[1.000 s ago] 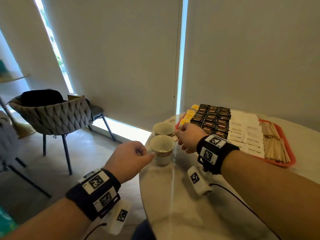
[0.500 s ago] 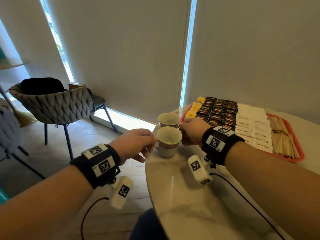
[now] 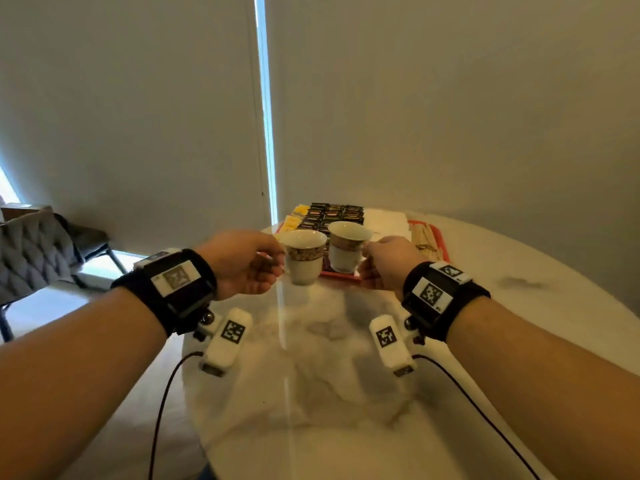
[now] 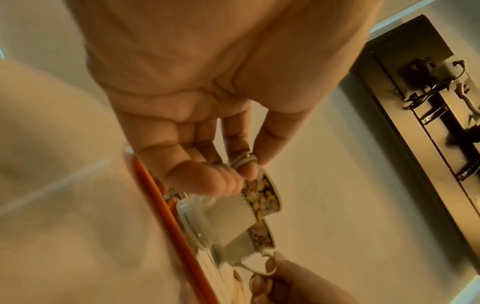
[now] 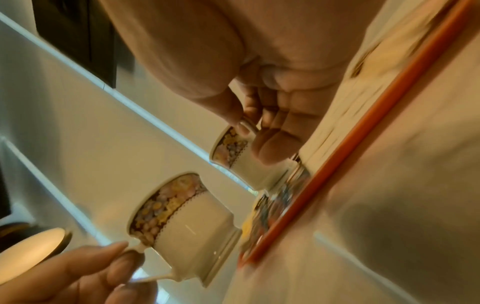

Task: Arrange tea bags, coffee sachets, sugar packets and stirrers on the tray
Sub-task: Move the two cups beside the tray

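Each hand holds a small white teacup with a floral band by its handle, above the table and just in front of the tray. My left hand (image 3: 275, 252) pinches the handle of the nearer cup (image 3: 304, 259), seen also as cup (image 4: 233, 207) and cup (image 5: 182, 214). My right hand (image 3: 367, 251) pinches the handle of the other cup (image 3: 348, 252), shown close as cup (image 5: 240, 158). Behind them the orange tray (image 3: 444, 245) holds yellow tea bags (image 3: 296, 216), dark coffee sachets (image 3: 334, 213), white sugar packets (image 3: 389, 220) and wooden stirrers (image 3: 424, 237), all partly hidden by the cups.
The round marble table (image 3: 311, 393) stretches from the tray toward me. A grey quilted chair (image 3: 31, 254) stands on the floor at the left. Pale blinds hang close behind the table's far edge.
Both cups have been lifted off the table at the tray's left end and carried rightward to the tray's front edge. My head has turned to face the tray.
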`<state>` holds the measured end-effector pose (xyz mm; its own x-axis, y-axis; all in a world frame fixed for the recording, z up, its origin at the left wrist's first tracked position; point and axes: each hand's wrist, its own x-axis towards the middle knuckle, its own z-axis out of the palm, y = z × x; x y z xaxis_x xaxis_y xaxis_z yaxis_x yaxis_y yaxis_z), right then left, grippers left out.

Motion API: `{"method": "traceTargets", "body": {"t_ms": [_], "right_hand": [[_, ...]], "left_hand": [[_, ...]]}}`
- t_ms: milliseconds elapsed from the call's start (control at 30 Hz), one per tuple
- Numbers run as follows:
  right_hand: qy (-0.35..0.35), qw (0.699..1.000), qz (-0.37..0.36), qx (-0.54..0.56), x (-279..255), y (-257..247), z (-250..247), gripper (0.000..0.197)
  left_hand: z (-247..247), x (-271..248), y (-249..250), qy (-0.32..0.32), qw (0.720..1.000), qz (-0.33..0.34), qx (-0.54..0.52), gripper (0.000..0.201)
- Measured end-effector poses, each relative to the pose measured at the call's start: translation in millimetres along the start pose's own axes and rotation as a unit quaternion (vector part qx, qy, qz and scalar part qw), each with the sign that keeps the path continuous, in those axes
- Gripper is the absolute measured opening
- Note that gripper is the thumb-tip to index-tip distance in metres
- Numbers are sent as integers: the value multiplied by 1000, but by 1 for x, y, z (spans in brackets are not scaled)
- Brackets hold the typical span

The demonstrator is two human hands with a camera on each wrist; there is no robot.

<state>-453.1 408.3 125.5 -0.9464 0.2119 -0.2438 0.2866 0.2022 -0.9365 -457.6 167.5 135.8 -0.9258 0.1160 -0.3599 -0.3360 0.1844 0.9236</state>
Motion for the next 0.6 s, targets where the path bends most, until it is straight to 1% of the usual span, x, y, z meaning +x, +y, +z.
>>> {"method": "traceTargets", "body": {"t_ms": [100, 233, 367, 467, 600], "right_hand": [[63, 998, 5, 9, -1, 19, -57, 18], [140, 990, 23, 8, 3, 44, -129, 19], [195, 980, 36, -25, 6, 68, -190, 20], [205, 977, 38, -35, 15, 82, -228, 17], [216, 975, 46, -36, 37, 97, -265, 23]], "left_hand": [[54, 10, 7, -45, 998, 4, -43, 14], [138, 19, 19, -101, 992, 15, -76, 14], [222, 33, 29, -117, 989, 18, -93, 16], [275, 46, 36, -117, 988, 11, -97, 15], [327, 65, 43, -100, 992, 11, -76, 11]]}}
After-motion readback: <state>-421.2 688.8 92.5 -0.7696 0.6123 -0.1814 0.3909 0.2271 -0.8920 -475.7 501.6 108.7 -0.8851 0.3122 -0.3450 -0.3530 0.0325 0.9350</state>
